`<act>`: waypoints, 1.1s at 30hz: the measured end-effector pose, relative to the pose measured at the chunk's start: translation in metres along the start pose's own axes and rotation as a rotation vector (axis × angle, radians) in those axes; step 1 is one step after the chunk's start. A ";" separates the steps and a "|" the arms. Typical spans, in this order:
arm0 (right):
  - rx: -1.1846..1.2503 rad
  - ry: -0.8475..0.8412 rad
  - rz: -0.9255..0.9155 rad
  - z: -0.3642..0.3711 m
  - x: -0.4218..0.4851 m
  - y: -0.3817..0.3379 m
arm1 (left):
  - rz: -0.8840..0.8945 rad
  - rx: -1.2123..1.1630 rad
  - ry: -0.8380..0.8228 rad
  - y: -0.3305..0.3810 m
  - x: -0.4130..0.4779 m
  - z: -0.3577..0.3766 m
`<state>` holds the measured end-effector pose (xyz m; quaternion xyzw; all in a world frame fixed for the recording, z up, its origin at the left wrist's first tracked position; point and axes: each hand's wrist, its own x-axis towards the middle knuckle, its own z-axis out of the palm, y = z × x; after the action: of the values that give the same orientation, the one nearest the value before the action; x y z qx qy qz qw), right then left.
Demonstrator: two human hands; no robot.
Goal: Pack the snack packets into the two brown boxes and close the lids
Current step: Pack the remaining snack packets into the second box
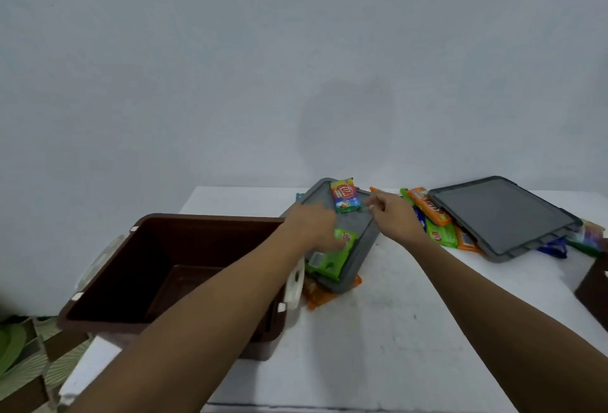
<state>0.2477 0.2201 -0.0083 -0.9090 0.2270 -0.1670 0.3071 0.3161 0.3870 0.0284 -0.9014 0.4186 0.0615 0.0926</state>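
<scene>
Both forearms are reaching out from the near edge of the white tabletop (394,330) as I am watching through the head camera. Nearest on the left, an open brown box (138,268) is sitting at the tabletop's left edge, its inside bare and a white latch (295,284) hanging on its right wall. My left hand (312,225) is stretching over that box's far right corner and is pressing down on a green snack packet (332,254), fingers spread loosely across it; the blur is keeping me from telling whether they are gripping it. That packet is lying on a grey lid (353,238) just beside the box, and a rainbow-coloured snack packet (345,195) is resting on the lid's far end. An orange packet (317,296) is poking out from under the lid's near corner. My right hand (393,212) is hovering at the lid's far right edge, fingers curled narrow and pinched toward the rainbow packet, holding nothing that I can see. Further right, a pile of orange and green packets (434,218) is lying near the far edge, partly under a second grey lid (500,215) that is sitting tilted on them. A corner of a second brown box (592,287) is showing at the right edge.
</scene>
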 end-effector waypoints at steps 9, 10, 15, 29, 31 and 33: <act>-0.456 -0.275 -0.112 0.029 0.083 0.011 | -0.156 -0.141 -0.195 0.031 0.050 0.017; -0.463 -0.280 -0.109 0.032 0.087 0.010 | -0.144 -0.174 -0.211 0.030 0.052 0.013; -0.393 -0.279 -0.088 0.047 0.104 0.018 | -0.137 -0.795 -0.207 -0.001 0.043 -0.017; 0.490 -0.400 0.338 0.035 0.089 -0.026 | -0.065 -1.589 -0.422 -0.113 -0.019 -0.031; 0.685 -0.444 0.365 0.026 0.073 -0.047 | -0.044 -1.563 -0.439 -0.134 -0.032 -0.028; 0.698 -0.482 0.306 0.021 0.058 -0.068 | -0.014 -1.555 -0.477 -0.153 -0.047 -0.023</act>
<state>0.3263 0.2487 0.0286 -0.7199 0.2110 0.0302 0.6605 0.4039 0.5139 0.0776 -0.6732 0.2194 0.5243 -0.4729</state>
